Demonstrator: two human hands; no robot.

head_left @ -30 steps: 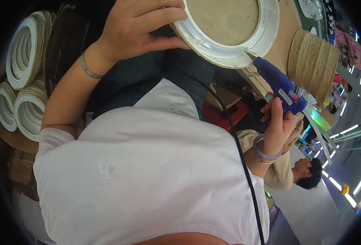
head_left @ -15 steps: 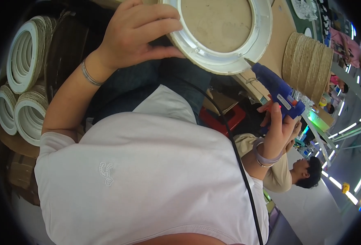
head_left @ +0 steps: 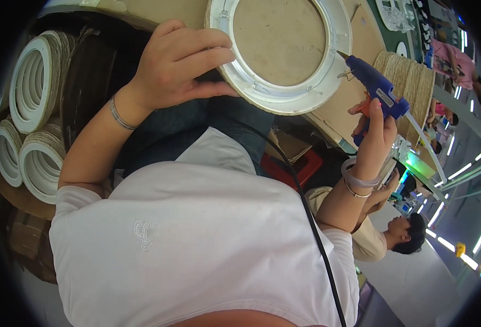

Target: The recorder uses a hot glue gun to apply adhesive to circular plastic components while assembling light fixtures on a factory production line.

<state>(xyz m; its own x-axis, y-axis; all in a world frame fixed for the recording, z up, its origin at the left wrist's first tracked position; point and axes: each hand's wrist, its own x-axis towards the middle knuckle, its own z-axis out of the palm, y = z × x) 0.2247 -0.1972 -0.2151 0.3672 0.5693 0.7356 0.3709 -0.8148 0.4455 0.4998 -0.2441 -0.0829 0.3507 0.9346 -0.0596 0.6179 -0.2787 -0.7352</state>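
Observation:
My left hand point(head_left: 178, 68) grips the left rim of a white ring point(head_left: 276, 100) with a beige cord edge, its fingers over the rim and its thumb below. Clear shiny patches, like glue, show in the ring's channel. In my right hand point(head_left: 375, 133) is a blue hot glue gun point(head_left: 379, 87) with an orange trigger and a translucent glue stick out of its back. Its dark nozzle points at the right side of the ring; whether it touches cannot be told.
Cord-wrapped white rings point(head_left: 31, 84) are stacked at the left. Another stack of cord-wrapped rings point(head_left: 406, 82) stands on the table point(head_left: 341, 106) at the right. A black cable point(head_left: 311, 215) runs across my front. A person in beige point(head_left: 371, 242) sits to the right.
The glue gun's nozzle has moved from the ring's lower right up along its right side. The ring appears slightly lower and further left, still in my left hand.

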